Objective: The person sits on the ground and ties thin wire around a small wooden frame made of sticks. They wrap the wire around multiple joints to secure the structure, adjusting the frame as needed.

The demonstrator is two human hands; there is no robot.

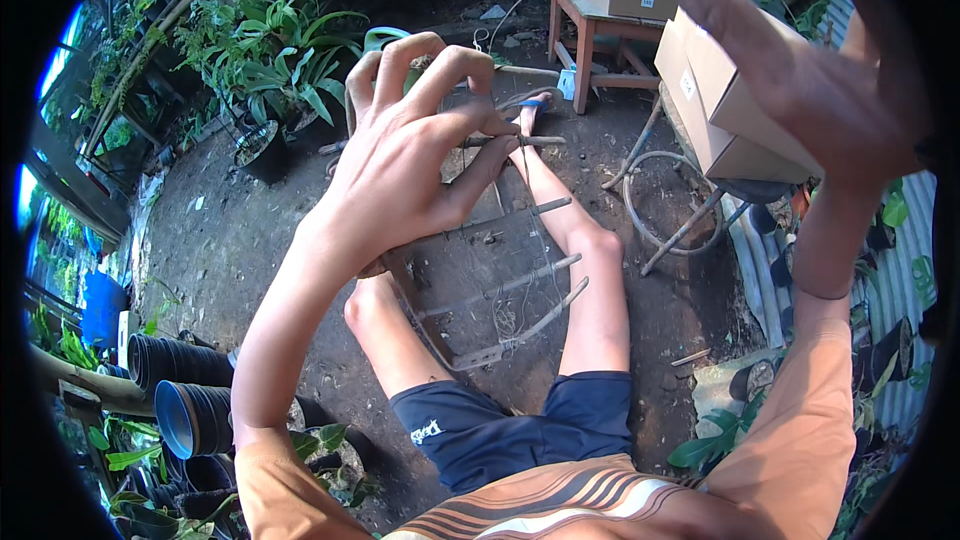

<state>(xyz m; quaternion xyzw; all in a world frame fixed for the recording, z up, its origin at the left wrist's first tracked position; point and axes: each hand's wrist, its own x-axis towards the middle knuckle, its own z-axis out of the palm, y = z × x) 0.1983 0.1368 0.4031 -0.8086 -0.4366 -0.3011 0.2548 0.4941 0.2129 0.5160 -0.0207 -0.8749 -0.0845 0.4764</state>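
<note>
Before white-labelled cardboard boxes (712,100), the right hand (830,105) hovers spread; the left hand (400,152) pinches a stick frame (500,285).

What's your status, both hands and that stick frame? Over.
Left hand: grip pinched at far end of stick frame. Right hand: raised, contents unclear. Obstruction: left hand hides part of frame's far left side.
</note>
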